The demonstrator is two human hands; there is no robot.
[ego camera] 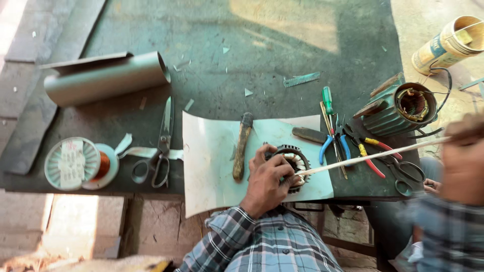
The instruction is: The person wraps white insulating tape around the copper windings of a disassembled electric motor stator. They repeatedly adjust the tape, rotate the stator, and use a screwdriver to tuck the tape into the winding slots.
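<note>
Left hand point(267, 177) clamped over a round black ribbed motor stator point(295, 161), fingers curled around its rim, pinning it on a pale sheet point(212, 161) on the dark green surface point(227, 65). Right hand point(464, 146), blurred at frame edge, closed around a long thin white stick point(373, 157) whose tip reaches the stator. Wooden-handled tool point(242, 146) just beside it.
</note>
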